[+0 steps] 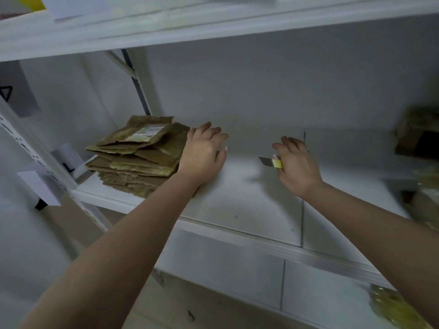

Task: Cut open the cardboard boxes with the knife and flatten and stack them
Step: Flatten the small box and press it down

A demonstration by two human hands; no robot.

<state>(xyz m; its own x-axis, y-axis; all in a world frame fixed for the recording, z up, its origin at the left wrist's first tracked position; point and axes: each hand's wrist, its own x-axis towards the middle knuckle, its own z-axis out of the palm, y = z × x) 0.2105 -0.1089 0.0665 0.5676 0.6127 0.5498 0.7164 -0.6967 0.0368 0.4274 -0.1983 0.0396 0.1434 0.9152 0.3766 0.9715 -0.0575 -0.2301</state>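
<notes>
A stack of flattened brown cardboard boxes with yellowish tape lies at the left end of a white shelf. My left hand rests at the stack's right side, fingers relaxed and spread, touching the cardboard edge. My right hand hovers over the shelf's middle and grips a yellow-handled knife whose bare blade points left toward the other hand. A blurred cardboard box stands at the shelf's far right.
An upper white shelf overhangs the work area. A slanted metal brace stands behind the stack. Blurred taped cardboard shows at the lower right. White upright posts with paper labels are at the left.
</notes>
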